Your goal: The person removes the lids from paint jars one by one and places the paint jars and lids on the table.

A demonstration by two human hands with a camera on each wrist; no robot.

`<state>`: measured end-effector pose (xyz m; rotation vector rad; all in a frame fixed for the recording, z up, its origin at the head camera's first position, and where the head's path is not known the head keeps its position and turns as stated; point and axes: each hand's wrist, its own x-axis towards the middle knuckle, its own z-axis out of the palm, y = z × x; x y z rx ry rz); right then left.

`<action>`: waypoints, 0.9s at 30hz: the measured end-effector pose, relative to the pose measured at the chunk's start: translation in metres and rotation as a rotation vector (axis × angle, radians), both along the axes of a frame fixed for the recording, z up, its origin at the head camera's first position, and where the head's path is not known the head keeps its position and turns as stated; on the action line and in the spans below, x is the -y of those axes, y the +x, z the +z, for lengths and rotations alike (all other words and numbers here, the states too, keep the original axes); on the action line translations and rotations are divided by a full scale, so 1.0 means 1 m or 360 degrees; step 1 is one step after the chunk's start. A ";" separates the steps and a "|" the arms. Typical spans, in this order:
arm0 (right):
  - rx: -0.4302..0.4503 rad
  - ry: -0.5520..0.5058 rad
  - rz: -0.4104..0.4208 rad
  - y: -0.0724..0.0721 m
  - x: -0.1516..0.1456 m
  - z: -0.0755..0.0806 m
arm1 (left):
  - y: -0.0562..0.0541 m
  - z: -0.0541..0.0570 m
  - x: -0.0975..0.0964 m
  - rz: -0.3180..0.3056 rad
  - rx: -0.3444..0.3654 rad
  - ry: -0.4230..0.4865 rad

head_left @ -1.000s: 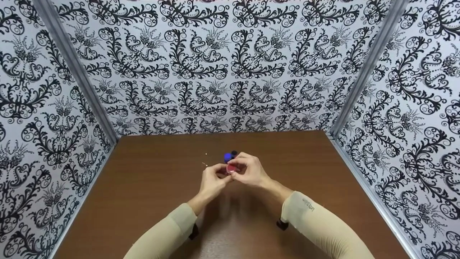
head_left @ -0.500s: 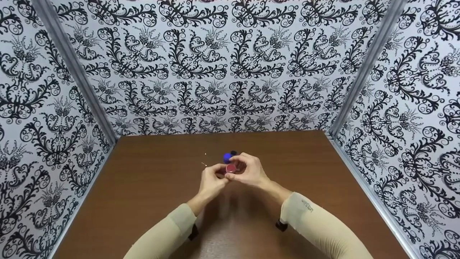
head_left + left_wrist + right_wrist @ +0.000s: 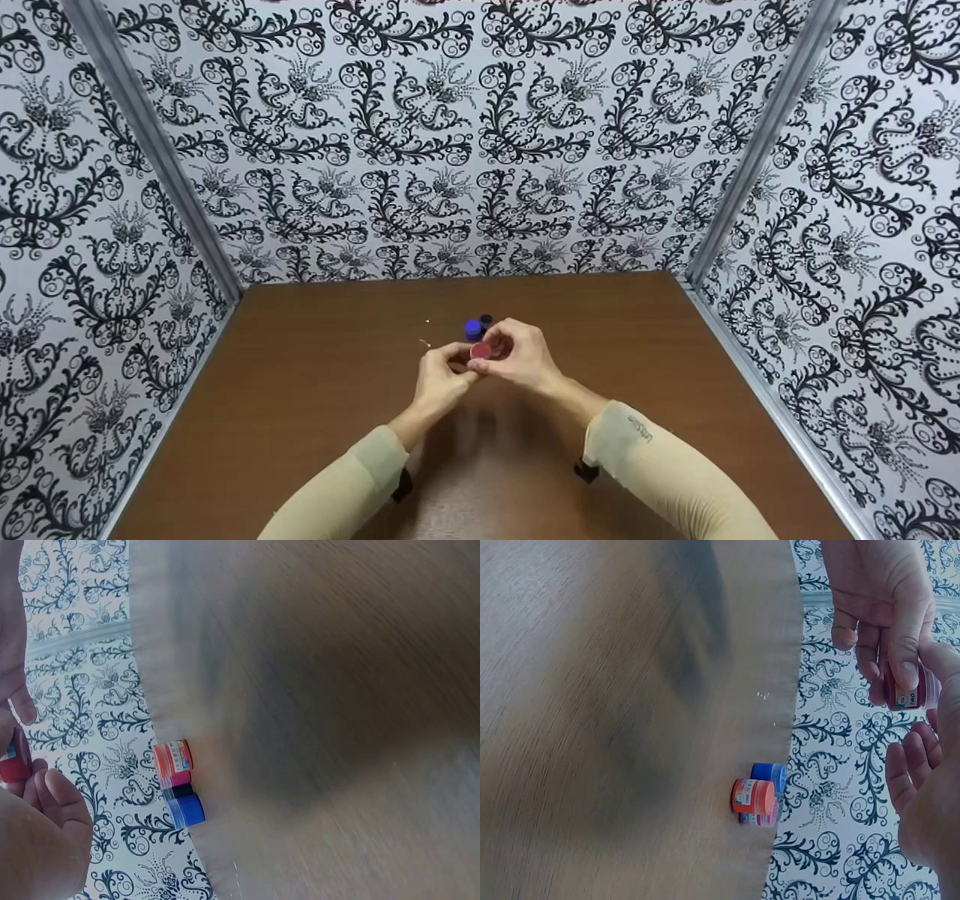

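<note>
A small red paint jar (image 3: 481, 351) is held up between both hands, its round top facing the head camera. My left hand (image 3: 442, 373) grips the jar's body; in the right wrist view its thumb lies over the labelled side of the red jar (image 3: 907, 692). My right hand (image 3: 523, 358) curls around the other side, its thumb at the near rim and its index finger bent behind. In the left wrist view, the left hand (image 3: 56, 832) and the red jar (image 3: 15, 763) show only partly at the left edge.
Beyond the hands, a blue jar (image 3: 472, 328) and a dark jar (image 3: 486, 320) stand on the brown table (image 3: 322, 375). Beside them in the left wrist view are an orange jar (image 3: 173, 757) and a pink jar (image 3: 176, 778). Small white bits (image 3: 425, 343) lie left of them. Patterned walls surround the table.
The right fingers have shifted on the red jar, from across its top to around its side, so more of the round top shows. The left hand has hardly moved.
</note>
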<state>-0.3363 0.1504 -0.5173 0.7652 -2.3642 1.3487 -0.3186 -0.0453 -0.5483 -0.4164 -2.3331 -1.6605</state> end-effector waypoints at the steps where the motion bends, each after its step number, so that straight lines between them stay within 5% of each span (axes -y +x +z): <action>1: -0.0003 0.0002 -0.0001 0.000 0.000 0.000 | 0.000 0.000 0.000 0.0002 -0.0003 -0.0007; 17: -0.0115 0.0048 0.0171 -0.004 0.002 -0.001 | 0.000 0.000 0.003 -0.0015 -0.0021 -0.0031; 27: 0.0037 0.0031 0.0255 -0.004 0.003 0.002 | -0.002 0.002 0.003 -0.0033 -0.0067 -0.0040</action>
